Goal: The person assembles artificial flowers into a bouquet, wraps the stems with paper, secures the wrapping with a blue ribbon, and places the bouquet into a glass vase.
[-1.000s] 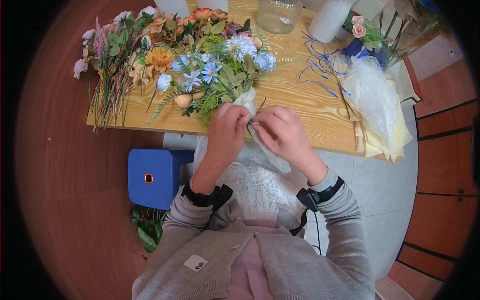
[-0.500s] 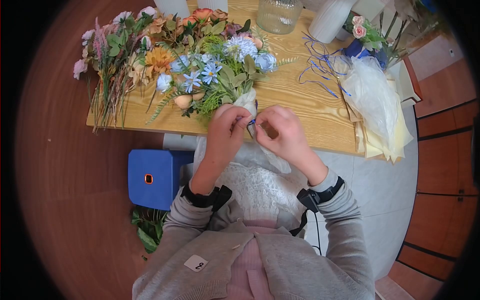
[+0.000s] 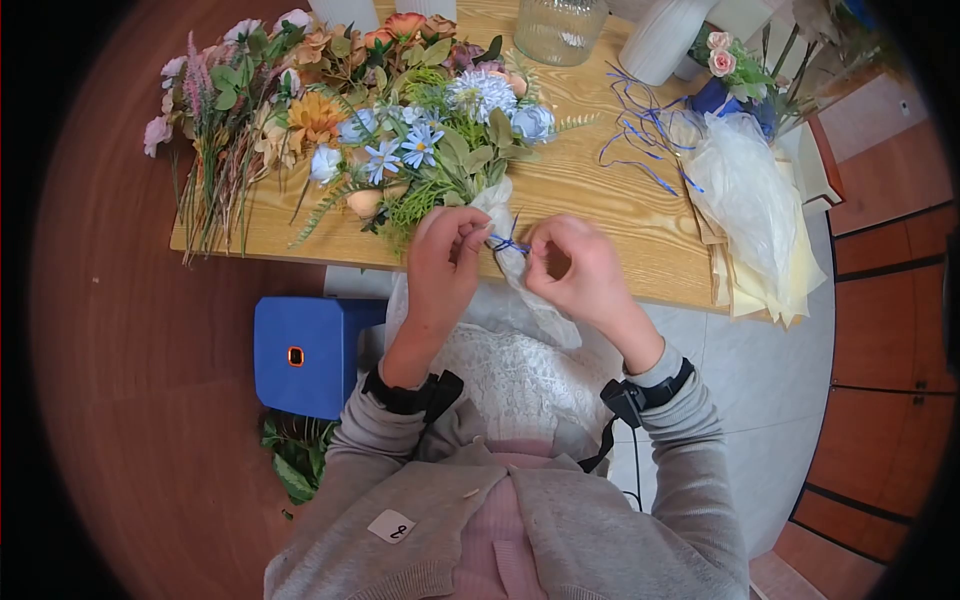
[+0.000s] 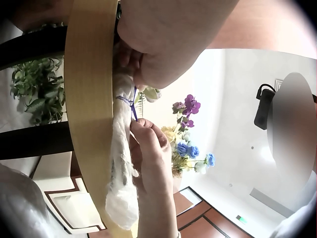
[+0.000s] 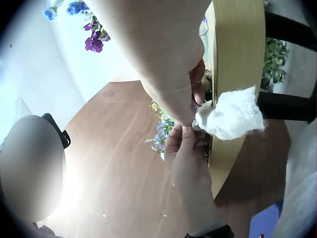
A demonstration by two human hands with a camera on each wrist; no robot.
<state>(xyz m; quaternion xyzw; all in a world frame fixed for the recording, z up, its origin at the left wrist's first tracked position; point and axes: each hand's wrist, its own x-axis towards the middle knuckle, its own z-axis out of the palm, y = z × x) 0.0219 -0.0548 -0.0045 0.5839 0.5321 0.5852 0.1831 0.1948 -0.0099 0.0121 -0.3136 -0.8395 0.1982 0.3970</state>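
Note:
On the table's front edge lies a bouquet of artificial flowers (image 3: 420, 147), mostly blue blooms with green leaves. Its stems are wrapped in white paper (image 3: 545, 310) that hangs past the edge. A thin blue ribbon (image 3: 510, 243) circles this wrap, crossed in a knot, as the left wrist view also shows. My right hand (image 3: 580, 268) pinches one ribbon end between thumb and forefinger, to the right of the wrap. On the other side, my left hand (image 3: 446, 255) pinches the opposite ribbon end with curled fingers close against the wrap.
More artificial flowers (image 3: 225, 90) lie at the table's left. Loose blue ribbons (image 3: 640, 135) and sheets of white wrapping paper (image 3: 745, 200) are at the right. A glass vase (image 3: 560, 35) and a white vase (image 3: 660, 45) stand behind. Below the table is a blue stool (image 3: 300, 355).
My hands have drawn apart, the right one moving rightward with its ribbon end. The blue ribbon now shows stretched across the wrap between them. The bouquet stays in place.

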